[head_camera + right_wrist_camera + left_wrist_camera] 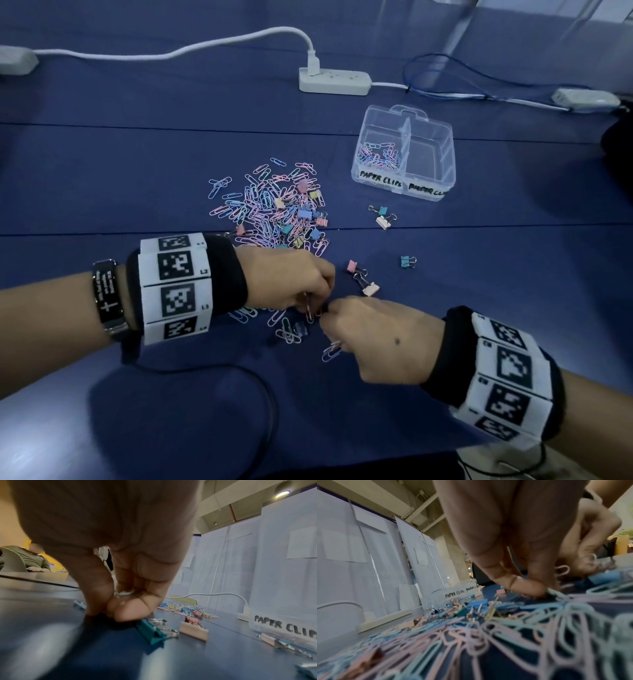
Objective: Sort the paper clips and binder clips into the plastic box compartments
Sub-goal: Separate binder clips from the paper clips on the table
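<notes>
A pile of pastel paper clips and binder clips [270, 209] lies mid-table. My left hand [308, 305] pinches a pink paper clip [310, 313] at the pile's near edge; in the left wrist view its thumb and fingers [522, 586] press together on clips. Fingertip to fingertip with it, my right hand [327, 310] is curled and holds paper clips [331, 351] that stick out below its fingers. The clear plastic box [442, 171] stands at the back right. Its left compartment, labelled PAPER CLIPS, holds several paper clips [376, 156]. The right compartment looks empty.
Loose binder clips lie apart from the pile: a pair [383, 216] near the box, a blue one [407, 262], a pink one [352, 266] and a beige one [370, 289] by my hands. A white power strip [334, 80] and cables run along the back.
</notes>
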`<state>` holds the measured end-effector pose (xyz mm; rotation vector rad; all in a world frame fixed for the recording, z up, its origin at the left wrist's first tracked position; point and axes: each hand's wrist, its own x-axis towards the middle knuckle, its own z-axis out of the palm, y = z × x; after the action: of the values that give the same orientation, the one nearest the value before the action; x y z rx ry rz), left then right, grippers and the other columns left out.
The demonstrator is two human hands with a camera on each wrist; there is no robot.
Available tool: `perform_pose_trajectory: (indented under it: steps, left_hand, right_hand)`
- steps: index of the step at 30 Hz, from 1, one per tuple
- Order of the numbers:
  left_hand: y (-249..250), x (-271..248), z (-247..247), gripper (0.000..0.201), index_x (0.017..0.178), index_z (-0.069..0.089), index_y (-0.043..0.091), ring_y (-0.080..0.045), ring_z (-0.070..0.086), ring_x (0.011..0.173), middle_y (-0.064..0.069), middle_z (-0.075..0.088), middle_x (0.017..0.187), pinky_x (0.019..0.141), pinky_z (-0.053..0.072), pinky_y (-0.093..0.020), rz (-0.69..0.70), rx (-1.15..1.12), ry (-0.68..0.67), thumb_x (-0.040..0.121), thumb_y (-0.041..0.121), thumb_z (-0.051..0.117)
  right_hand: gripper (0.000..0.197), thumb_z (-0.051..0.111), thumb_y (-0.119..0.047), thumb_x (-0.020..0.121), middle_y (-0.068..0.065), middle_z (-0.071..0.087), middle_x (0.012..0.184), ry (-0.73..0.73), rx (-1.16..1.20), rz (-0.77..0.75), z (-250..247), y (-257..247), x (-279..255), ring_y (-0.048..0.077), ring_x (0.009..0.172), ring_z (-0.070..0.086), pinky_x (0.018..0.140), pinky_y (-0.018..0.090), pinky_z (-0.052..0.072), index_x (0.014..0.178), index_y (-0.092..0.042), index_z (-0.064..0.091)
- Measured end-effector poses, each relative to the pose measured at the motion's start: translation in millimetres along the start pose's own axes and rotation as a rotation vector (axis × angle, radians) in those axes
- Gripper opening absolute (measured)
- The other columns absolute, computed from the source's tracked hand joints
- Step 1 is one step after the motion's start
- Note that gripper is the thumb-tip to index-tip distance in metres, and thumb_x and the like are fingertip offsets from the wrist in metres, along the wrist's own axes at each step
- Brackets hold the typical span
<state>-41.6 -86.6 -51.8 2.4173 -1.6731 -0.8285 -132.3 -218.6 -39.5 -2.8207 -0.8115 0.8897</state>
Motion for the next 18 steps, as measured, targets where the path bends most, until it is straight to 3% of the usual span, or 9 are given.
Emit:
perform_pose_trajectory:
  steps: [4,8,10,13,15,16,18]
  left_hand:
    - [-0.3,0.7,-2.0,0.019,0.101,0.067,0.007,-0.019,0.056,0.101,-0.006,0.061,0.108,0.077,0.032,-0.014,0.001,0.01,0.005,0.088,0.007,0.053]
    - [3.8,1.9,-4.1,0.022,0.107,0.061,0.01,-0.018,0.054,0.105,-0.005,0.058,0.113,0.081,0.033,-0.018,-0.02,0.092,-0.069,0.091,0.013,0.047]
    - [6.7,2.2,-5.7,0.021,0.107,0.06,0.01,-0.019,0.054,0.104,-0.006,0.059,0.112,0.082,0.035,-0.021,-0.028,0.092,-0.082,0.091,0.013,0.045]
    - [9.4,3.5,-8.0,0.021,0.105,0.06,0.01,-0.019,0.056,0.098,-0.007,0.063,0.107,0.078,0.036,-0.02,-0.033,0.055,-0.076,0.089,0.01,0.046]
    - [10.1,4.4,-8.6,0.023,0.103,0.062,0.012,-0.01,0.056,0.081,-0.001,0.065,0.094,0.068,0.035,-0.013,-0.035,0.028,-0.064,0.085,0.007,0.049]
    - [10.4,4.6,-9.2,0.024,0.101,0.064,0.012,-0.002,0.052,0.068,0.007,0.063,0.08,0.063,0.034,-0.01,-0.04,0.011,-0.062,0.082,0.005,0.051]
    - [10.1,5.0,-10.4,0.022,0.094,0.066,0.01,0.01,0.049,0.056,0.015,0.047,0.058,0.054,0.034,-0.004,-0.044,-0.041,-0.042,0.077,0.002,0.054]
  right_hand:
    - [0.017,0.05,-0.004,0.079,0.003,0.034,0.088,-0.033,-0.02,0.061,-1.6,-2.4,-5.3,0.026,0.08,0.041,0.057,0.033,0.031,0.08,-0.011,0.033]
    - [0.029,0.05,-0.004,0.077,0.004,0.036,0.086,-0.046,-0.018,0.057,-1.9,-2.2,-6.4,0.026,0.077,0.042,0.056,0.033,0.033,0.064,-0.015,0.027]
    - [0.018,0.049,-0.004,0.077,0.004,0.036,0.085,-0.043,-0.007,0.075,-2.2,-0.6,-8.1,0.024,0.074,0.038,0.055,0.032,0.032,0.07,-0.011,0.034]
    - [0.01,0.048,-0.003,0.077,0.005,0.043,0.086,-0.007,0.075,0.094,-2.6,10.4,-13.0,0.025,0.075,0.043,0.064,0.037,0.044,0.077,-0.01,0.041]
    - [0.013,0.05,-0.003,0.076,0.003,0.051,0.083,0.065,0.185,0.092,-9.2,25.3,-16.6,0.014,0.075,0.05,0.069,0.036,0.048,0.074,-0.014,0.046]
    - [0.015,0.052,-0.002,0.076,-0.001,0.054,0.077,0.117,0.241,0.099,-16.2,34.3,-18.3,0.001,0.07,0.05,0.066,0.028,0.047,0.072,-0.016,0.048]
    - [0.019,0.057,0.001,0.075,-0.013,0.051,0.065,0.254,0.319,0.139,-37.4,52.6,-20.6,-0.014,0.063,0.05,0.059,0.01,0.038,0.069,-0.017,0.052]
